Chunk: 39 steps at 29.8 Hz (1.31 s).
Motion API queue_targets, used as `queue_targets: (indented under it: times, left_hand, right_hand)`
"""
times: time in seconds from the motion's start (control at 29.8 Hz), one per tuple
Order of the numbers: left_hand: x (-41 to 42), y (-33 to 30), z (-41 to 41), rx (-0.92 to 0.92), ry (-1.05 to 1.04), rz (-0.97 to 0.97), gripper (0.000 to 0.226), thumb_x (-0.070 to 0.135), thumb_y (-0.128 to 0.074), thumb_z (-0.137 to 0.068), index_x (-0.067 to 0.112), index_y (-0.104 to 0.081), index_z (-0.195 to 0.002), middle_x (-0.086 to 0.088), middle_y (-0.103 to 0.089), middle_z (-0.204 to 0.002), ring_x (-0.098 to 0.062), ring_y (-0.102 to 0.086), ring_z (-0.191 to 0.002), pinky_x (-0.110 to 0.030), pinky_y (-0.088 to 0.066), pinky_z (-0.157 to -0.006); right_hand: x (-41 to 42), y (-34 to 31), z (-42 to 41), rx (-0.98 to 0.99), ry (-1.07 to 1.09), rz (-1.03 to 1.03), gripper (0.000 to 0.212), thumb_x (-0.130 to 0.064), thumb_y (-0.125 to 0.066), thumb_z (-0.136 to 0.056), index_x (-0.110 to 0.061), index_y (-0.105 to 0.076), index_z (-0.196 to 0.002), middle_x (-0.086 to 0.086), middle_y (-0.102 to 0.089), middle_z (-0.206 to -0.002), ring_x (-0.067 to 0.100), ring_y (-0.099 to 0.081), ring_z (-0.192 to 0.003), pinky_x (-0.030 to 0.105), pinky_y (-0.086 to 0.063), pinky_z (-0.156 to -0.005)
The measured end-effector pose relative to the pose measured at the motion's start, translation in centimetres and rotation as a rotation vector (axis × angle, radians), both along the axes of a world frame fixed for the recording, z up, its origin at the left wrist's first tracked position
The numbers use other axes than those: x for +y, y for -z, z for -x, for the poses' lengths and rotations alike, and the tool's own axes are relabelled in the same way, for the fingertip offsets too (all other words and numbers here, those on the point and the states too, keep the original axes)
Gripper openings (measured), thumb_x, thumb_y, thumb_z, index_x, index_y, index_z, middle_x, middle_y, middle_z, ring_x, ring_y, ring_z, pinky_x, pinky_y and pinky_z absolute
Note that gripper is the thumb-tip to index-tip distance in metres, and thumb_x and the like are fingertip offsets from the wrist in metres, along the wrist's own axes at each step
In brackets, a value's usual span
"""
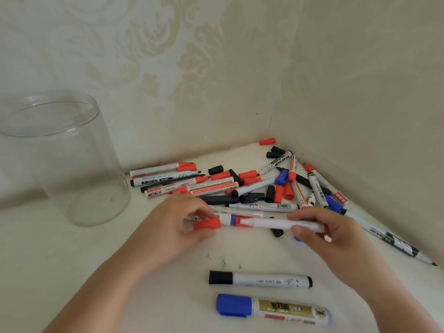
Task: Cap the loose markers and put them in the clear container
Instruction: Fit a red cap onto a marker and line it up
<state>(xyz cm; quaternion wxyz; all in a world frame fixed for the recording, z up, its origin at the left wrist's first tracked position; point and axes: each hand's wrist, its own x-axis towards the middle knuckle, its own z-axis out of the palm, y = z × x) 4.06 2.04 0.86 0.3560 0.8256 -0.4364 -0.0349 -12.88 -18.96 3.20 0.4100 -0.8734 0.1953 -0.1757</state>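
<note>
My left hand [179,227] pinched a red cap [207,223], fingers curled; my right hand [322,230] gripped the white marker [276,224] level above the table [120,272].

A clear, glossy plastic container [64,159] with smooth walls stands on a matt, off-white table [168,296]. The markers [240,188] have smooth plastic barrels with printed labels; their loose caps [266,141] are plain plastic in red, black and blue. The wall [192,68] behind carries matt, embossed patterned wallpaper.
</note>
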Motion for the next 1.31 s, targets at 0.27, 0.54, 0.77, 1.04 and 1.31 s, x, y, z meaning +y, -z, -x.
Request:
queue_targets:
  times: [0.27,0.54,0.77,1.04,1.31]
  left_hand:
    - [-1.7,1.3,1.2,-0.096,0.033,-0.060,0.045,0.063,-0.059,-0.066,0.042,-0.051,-0.105,0.031,-0.044,-0.102,0.010,-0.035,-0.104,-0.006,-0.032,-0.078]
    - [-4.4,1.3,2.6,-0.411,0.024,-0.163,0.043,0.055,-0.042,-0.079,0.028,-0.061,-0.106,0.010,-0.056,-0.110,-0.010,-0.046,-0.106,-0.027,-0.036,-0.089]
    - [-6.0,1.9,2.7,-0.465,0.039,-0.168,0.023,0.043,-0.053,-0.078,0.025,-0.064,-0.088,0.006,-0.058,-0.104,-0.012,-0.042,-0.102,-0.031,-0.039,-0.085]
    - [-2.8,-0.7,1.8,0.155,-0.149,0.251,0.029,0.012,-0.073,-0.074,0.034,-0.055,-0.076,0.022,-0.064,-0.085,0.004,-0.058,-0.083,-0.003,-0.039,-0.070]
    - [-1.6,-0.9,1.3,0.399,-0.111,0.410,0.028,-0.006,-0.071,-0.071,0.019,-0.060,-0.081,0.016,-0.070,-0.078,0.002,-0.064,-0.072,-0.009,-0.046,-0.066]
  right_hand:
    - [-0.9,0.2,-0.1,-0.081,0.146,-0.140,0.019,-0.018,-0.064,-0.083,-0.037,-0.066,-0.079,-0.017,-0.055,-0.052,0.004,-0.037,-0.041,0.010,-0.029,-0.039]
    - [-1.1,-0.2,-0.1,-0.098,0.198,-0.150,0.023,-0.019,-0.062,-0.084,-0.041,-0.062,-0.075,-0.028,-0.058,-0.059,-0.002,-0.045,-0.048,0.009,-0.033,-0.046]
    - [-0.8,-0.5,0.2,-0.050,0.185,-0.125,0.013,-0.022,-0.060,-0.087,-0.033,-0.064,-0.089,-0.015,-0.058,-0.069,-0.016,-0.049,-0.058,-0.001,-0.034,-0.052]
    - [-0.3,-0.8,0.1,-0.104,0.169,-0.195,0.015,-0.019,-0.061,-0.085,-0.034,-0.065,-0.084,-0.009,-0.059,-0.064,-0.006,-0.047,-0.046,0.005,-0.034,-0.043]
    - [0.6,0.1,-0.4,-0.084,0.036,-0.344,0.022,-0.020,-0.066,-0.079,-0.041,-0.069,-0.085,-0.011,-0.067,-0.075,0.021,-0.057,-0.077,0.027,-0.042,-0.071]
